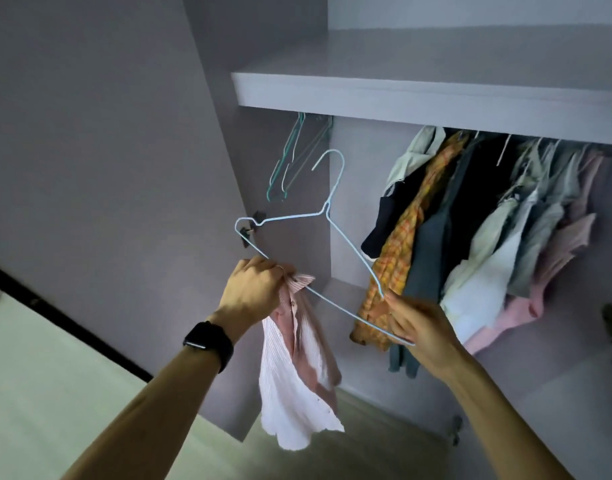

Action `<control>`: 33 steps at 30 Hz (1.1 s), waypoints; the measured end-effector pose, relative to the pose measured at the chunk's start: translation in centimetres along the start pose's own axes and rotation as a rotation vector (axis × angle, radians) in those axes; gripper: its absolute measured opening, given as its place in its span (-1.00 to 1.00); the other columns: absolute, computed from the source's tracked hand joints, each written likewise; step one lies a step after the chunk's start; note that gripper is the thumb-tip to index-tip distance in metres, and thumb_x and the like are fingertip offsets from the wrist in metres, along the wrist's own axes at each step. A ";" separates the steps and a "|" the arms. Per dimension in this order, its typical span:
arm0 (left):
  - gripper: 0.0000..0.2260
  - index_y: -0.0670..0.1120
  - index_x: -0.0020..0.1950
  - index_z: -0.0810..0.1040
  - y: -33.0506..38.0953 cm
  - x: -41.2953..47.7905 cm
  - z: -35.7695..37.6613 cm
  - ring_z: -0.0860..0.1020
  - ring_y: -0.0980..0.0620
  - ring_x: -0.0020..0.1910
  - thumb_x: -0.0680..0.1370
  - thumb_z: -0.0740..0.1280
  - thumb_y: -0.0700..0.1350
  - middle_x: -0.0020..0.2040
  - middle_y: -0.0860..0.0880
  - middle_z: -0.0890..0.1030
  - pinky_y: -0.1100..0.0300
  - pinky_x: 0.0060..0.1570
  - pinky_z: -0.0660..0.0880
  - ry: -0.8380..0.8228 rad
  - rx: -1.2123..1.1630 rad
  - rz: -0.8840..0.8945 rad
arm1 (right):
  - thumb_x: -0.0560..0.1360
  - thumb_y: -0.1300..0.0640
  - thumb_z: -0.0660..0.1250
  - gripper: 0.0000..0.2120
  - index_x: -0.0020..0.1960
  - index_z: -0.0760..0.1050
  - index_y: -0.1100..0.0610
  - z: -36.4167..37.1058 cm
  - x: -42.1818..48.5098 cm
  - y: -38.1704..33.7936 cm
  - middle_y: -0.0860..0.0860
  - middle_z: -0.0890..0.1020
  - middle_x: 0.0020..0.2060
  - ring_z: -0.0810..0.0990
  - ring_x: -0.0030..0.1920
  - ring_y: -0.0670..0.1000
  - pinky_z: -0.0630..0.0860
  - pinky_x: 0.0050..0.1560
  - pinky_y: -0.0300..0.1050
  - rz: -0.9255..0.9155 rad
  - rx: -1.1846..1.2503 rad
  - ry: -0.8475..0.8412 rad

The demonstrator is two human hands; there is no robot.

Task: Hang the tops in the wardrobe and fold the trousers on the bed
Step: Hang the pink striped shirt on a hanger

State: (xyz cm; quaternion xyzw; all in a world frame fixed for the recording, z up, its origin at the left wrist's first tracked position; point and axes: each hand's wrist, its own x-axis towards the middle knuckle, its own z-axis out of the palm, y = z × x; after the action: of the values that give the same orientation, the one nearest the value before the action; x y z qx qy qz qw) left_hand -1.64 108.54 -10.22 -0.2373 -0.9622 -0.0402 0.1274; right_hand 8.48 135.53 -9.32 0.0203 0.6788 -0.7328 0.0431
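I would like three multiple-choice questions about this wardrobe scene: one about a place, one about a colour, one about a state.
1. The empty hangers hang: A. left of the hung clothes; B. right of them; C. below them.
2. The held wire hanger is: A. red; B. light blue; C. black.
3. The striped shirt is: A. lying folded; B. among the hung clothes; C. dangling from the left hand.
Key: 1 A, the clothes are to their right; 2 B, its wire is pale blue; 3 C, the left hand grips its collar.
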 end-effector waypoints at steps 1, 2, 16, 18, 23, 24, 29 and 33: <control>-0.65 0.00 0.05 0.72 0.1 -0.3 0.4 0.64 -0.12 -0.11 0.29 0.43 -0.20 -0.13 0.02 0.70 0.06 -0.07 0.57 -0.002 0.005 0.007 | 0.63 0.12 0.23 -0.41 -0.58 0.50 -0.03 -0.6 -0.2 0.7 -0.06 0.20 -0.60 0.19 -0.54 -0.07 0.24 -0.36 -0.12 0.001 -0.024 -0.021; -0.66 0.00 0.04 0.73 0.1 -0.5 0.8 0.62 -0.11 -0.10 0.29 0.42 -0.21 -0.14 0.02 0.70 0.09 -0.09 0.56 0.019 0.012 0.022 | 0.63 0.09 0.25 -0.46 -0.53 0.54 -0.07 -1.3 -0.3 1.4 -0.04 0.24 -0.59 0.22 -0.51 -0.04 0.24 -0.32 -0.04 0.012 -0.096 -0.050; -0.59 -0.03 0.03 0.73 -2.2 1.1 4.6 0.52 -0.05 -0.18 0.37 0.17 -0.26 -0.24 0.03 0.60 0.15 -0.18 0.47 0.067 0.121 0.630 | 0.56 -0.11 0.40 -0.67 0.21 0.51 0.05 1.8 10.8 -2.1 0.03 0.72 -0.18 0.64 -0.30 0.00 0.48 -0.39 -0.17 0.381 -0.150 0.094; -0.63 0.00 0.00 0.73 -1.3 1.6 4.6 0.56 -0.03 -0.20 0.31 0.27 -0.24 -0.25 0.06 0.60 0.17 -0.16 0.48 -0.012 0.142 0.670 | 0.55 -0.15 0.39 -0.69 0.10 0.58 0.08 2.5 12.2 -2.1 0.00 0.70 -0.21 0.58 -0.35 -0.03 0.42 -0.42 -0.21 0.475 -0.064 0.068; -0.45 -0.05 0.23 0.62 -0.7 2.0 4.9 0.62 -0.10 -0.15 0.25 0.52 -0.27 -0.17 -0.01 0.68 0.10 -0.13 0.61 -0.106 -0.141 0.424 | 0.65 -0.06 0.25 -0.73 -0.07 0.56 0.10 3.5 12.1 -2.7 -0.07 0.35 -0.52 0.24 -0.57 -0.11 0.15 -0.59 -0.23 0.410 -0.212 0.242; -0.46 -0.07 0.32 0.54 -0.8 1.9 4.5 0.63 -0.15 -0.07 0.35 0.52 -0.23 -0.11 -0.06 0.69 0.06 -0.05 0.61 -0.090 -0.220 0.330 | 0.64 -0.06 0.25 -0.71 -0.12 0.54 0.10 3.5 11.4 -2.5 -0.04 0.40 -0.50 0.33 -0.54 -0.07 0.25 -0.52 -0.19 0.366 -0.320 0.330; -0.66 0.11 0.33 0.32 -0.5 4.0 4.2 0.56 -0.17 0.15 0.59 0.32 -0.05 0.10 0.01 0.65 -0.02 0.05 0.50 -0.124 -0.455 0.051 | 0.53 -0.18 0.40 -0.75 -0.11 0.58 0.00 4.6 6.6 -0.8 -0.12 0.65 -0.28 0.61 -0.19 -0.16 0.48 -0.12 -0.27 0.048 -0.620 0.495; -0.67 0.13 0.25 0.36 0.9 5.4 2.8 0.63 -0.07 -0.11 0.55 0.35 -0.11 -0.08 0.10 0.66 0.14 -0.18 0.49 -0.162 -0.569 -0.049 | 0.48 -0.18 0.46 -0.74 0.07 0.60 -0.06 7.4 6.8 0.8 -0.20 0.69 -0.13 0.64 -0.10 -0.21 0.56 -0.09 -0.39 -0.149 -0.753 0.273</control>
State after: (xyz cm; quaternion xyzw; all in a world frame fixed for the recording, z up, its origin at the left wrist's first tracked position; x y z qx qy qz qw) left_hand -6.51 112.12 -11.52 -0.2428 -0.9247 -0.2923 -0.0225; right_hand 2.03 127.90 -10.11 0.0508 0.8987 -0.4248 -0.0961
